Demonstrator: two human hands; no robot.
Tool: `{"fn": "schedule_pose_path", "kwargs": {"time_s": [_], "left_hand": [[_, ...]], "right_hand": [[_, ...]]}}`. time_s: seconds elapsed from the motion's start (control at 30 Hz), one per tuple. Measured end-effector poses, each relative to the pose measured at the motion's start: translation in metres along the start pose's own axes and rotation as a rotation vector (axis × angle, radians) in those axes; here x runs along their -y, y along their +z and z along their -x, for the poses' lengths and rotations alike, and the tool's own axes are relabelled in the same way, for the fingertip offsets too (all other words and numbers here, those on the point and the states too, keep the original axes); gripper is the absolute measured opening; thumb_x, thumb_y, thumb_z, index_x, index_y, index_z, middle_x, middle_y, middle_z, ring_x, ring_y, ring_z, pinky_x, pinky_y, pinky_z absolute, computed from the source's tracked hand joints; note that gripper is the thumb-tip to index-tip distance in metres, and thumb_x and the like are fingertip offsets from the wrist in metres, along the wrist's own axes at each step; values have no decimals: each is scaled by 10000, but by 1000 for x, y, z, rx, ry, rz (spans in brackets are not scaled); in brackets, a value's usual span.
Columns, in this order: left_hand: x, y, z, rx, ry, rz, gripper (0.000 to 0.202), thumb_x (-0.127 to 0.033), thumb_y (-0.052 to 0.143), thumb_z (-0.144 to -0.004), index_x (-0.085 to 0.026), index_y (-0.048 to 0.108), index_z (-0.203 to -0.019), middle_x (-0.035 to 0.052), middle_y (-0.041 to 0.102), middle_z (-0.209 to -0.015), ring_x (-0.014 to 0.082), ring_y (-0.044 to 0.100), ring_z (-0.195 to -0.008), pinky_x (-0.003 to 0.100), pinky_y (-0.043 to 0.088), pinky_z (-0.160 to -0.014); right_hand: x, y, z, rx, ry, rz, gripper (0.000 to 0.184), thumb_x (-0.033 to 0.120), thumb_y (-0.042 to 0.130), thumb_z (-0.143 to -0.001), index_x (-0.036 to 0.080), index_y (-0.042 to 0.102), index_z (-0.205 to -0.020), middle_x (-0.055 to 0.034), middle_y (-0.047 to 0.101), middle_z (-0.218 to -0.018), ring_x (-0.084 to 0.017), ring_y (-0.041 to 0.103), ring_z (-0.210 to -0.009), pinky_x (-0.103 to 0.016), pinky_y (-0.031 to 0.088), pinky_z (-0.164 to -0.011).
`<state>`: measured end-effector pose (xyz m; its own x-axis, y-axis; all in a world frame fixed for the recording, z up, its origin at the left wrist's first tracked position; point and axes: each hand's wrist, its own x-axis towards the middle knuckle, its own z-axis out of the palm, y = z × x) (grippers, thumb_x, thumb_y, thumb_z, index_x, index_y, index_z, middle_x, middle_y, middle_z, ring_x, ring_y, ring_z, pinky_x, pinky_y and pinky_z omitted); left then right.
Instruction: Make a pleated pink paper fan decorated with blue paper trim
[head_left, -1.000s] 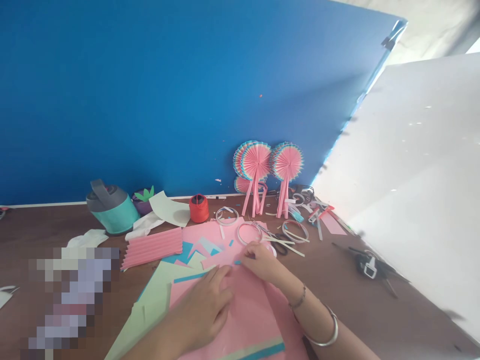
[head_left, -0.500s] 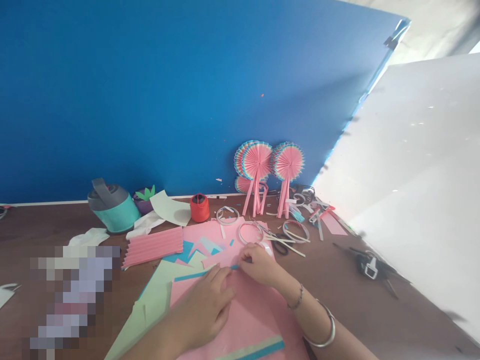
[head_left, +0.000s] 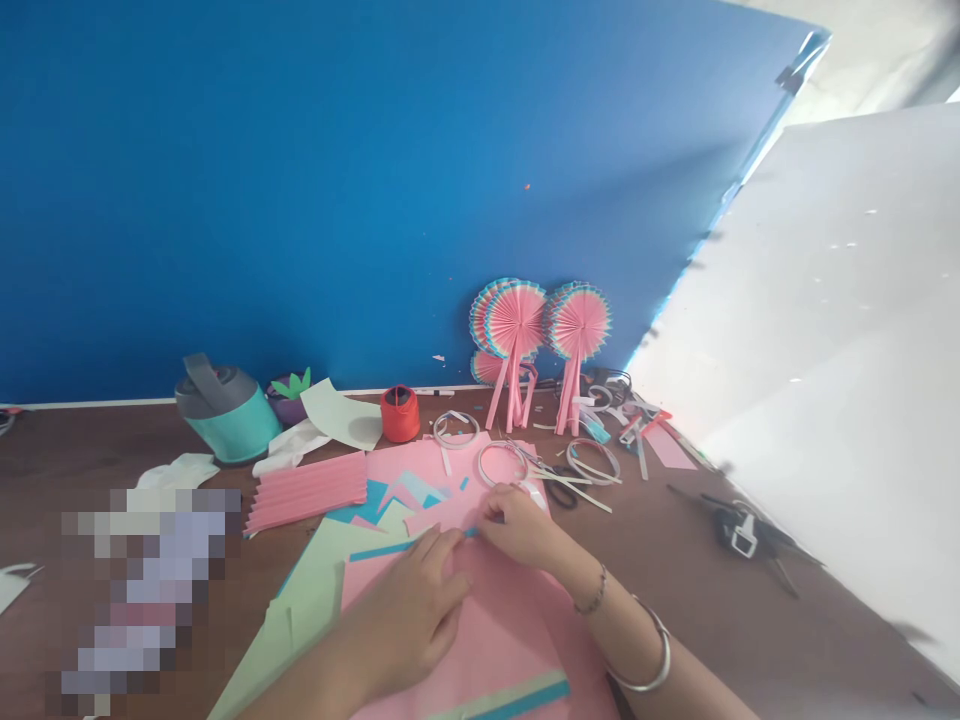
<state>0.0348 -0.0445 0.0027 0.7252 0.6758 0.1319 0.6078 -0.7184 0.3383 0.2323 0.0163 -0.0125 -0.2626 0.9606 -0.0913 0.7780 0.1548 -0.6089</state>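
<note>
A pink paper sheet [head_left: 502, 630] lies in front of me, with a narrow blue paper strip [head_left: 379, 551] along its far edge and green and blue bands [head_left: 517, 697] along its near edge. My left hand [head_left: 412, 605] rests on the sheet, fingers stretched out and fingertips pressing at the blue strip. Just right of it, my right hand [head_left: 517, 530] has its fingers pinched together at the strip's right end; the exact grip is partly hidden. Under the sheet spread green paper [head_left: 300, 610] and more pink paper.
Beyond my hands lie pleated pink paper [head_left: 307, 493], tape rolls [head_left: 502, 464], black scissors [head_left: 562, 488] and paper strips. Pink paper fans [head_left: 517, 320] lean against the blue board [head_left: 300, 200]. A teal container [head_left: 236, 425] and a red pot [head_left: 400, 414] stand at the back.
Both hands keep practically the same place and pose on the paper. Only the view has shifted very slightly.
</note>
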Motion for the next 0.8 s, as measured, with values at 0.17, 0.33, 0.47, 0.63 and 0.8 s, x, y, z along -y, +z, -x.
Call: {"fn": "schedule_pose_path", "kwargs": {"time_s": [0.17, 0.33, 0.47, 0.63, 0.8], "left_hand": [[0, -1, 0, -2, 2, -13, 135, -128, 435, -835, -190, 555, -833, 124, 476, -1322, 291, 434, -1228, 504, 414, -996], [0, 2, 0, 6, 2, -37, 130, -138, 429, -842, -187, 549, -833, 118, 407, -1414, 288, 422, -1245, 510, 375, -1030], [1, 2, 0, 4, 6, -49, 133, -148, 437, -845, -189, 563, -845, 113, 451, -1379, 287, 428, -1231, 503, 375, -1022], [-1, 2, -1, 24, 1, -67, 148, -173, 437, -851, -194, 581, -878, 98, 499, -1336, 284, 452, -1168, 503, 379, -997], [-5, 1, -6, 11, 9, -138, 154, -205, 459, -848, -185, 601, -905, 98, 589, -1199, 265, 495, -1059, 475, 360, -1001]], "right_hand": [[-1, 1, 0, -13, -18, 25, 172, 125, 500, -663, 167, 436, -509, 3, 491, -662, -144, 462, -708, -265, 359, -732], [-2, 3, 0, -23, -33, 26, 156, 111, 494, -646, 171, 435, -514, 2, 489, -645, -146, 458, -709, -257, 361, -728], [-1, 2, 0, -38, -47, 32, 175, 104, 491, -638, 173, 407, -501, 12, 466, -606, -136, 444, -672, -258, 354, -746], [0, 3, 0, -59, -50, 42, 171, 106, 504, -619, 169, 409, -492, 13, 466, -602, -132, 433, -654, -254, 343, -722], [2, 4, 1, -59, 11, 88, 138, 88, 522, -622, 163, 476, -516, -21, 536, -671, -158, 462, -722, -253, 336, -697]]}}
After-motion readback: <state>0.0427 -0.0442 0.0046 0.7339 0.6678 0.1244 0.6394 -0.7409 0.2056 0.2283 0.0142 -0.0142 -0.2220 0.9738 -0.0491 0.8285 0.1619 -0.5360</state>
